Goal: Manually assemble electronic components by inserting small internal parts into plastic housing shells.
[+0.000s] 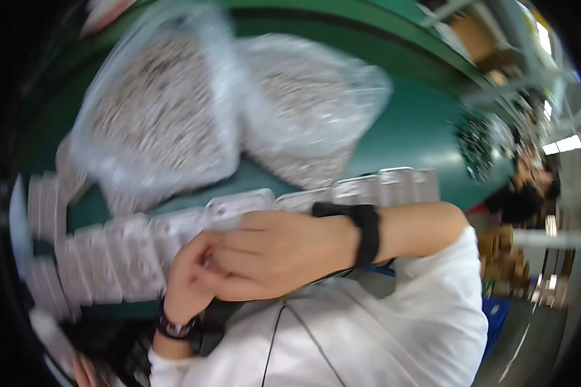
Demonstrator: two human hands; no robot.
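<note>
My right hand (265, 251) reaches across to the left, its fingers curled in against my left hand (192, 274). Both hands meet closed in front of my body, and whatever is between the fingers is hidden and blurred. A black band is round the right wrist, a dark watch on the left. Just beyond them runs a row of clear plastic trays (135, 255), some lying partly under the hands in this view. Behind the row rest a large clear plastic bag (158, 106) full of small greyish-beige pieces and a second such bag (310, 97) to its right.
The green work table (419, 135) stretches to the right, with a dark heap of small parts (474, 145) farther along. Another person (526, 187) is by that heap. Stacked cardboard boxes (510, 258) stand at the right. Part of another hand (84, 371) shows at the lower left.
</note>
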